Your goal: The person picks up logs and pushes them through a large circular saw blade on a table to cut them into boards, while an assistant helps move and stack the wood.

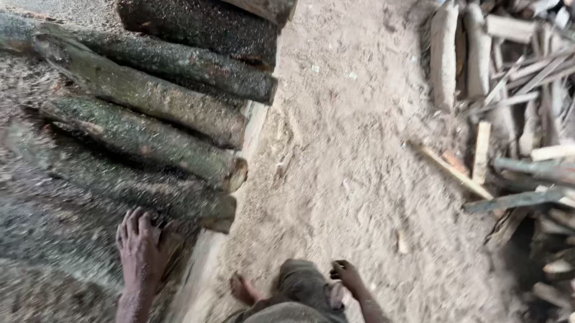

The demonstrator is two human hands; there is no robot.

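the left hand (140, 247) lies palm down with fingers spread on the near end of the nearest log (124, 184), touching the bark but not closed round it; nothing is gripped. the right hand (348, 275) hangs loosely curled beside the knee (303, 280), holding nothing as far as the view shows. a bare foot (245, 290) stands on the sawdust floor (341, 158) just right of the plank edge (216, 264).

by the look of it, the step in hand is getting a purchase on that near log, which lies at the front of a row of logs (164, 99) laid side by side on the left, all dusted with sawdust. to shift it the hand would need to curl under the cut end, and the right hand would likely have to come across, since the log looks heavy and rough.

the next log (147, 138) lies tight against it on the far side, so it could jam or roll. well to the right, a heap of offcuts (546, 132) crowds the floor, narrowing the standing room.
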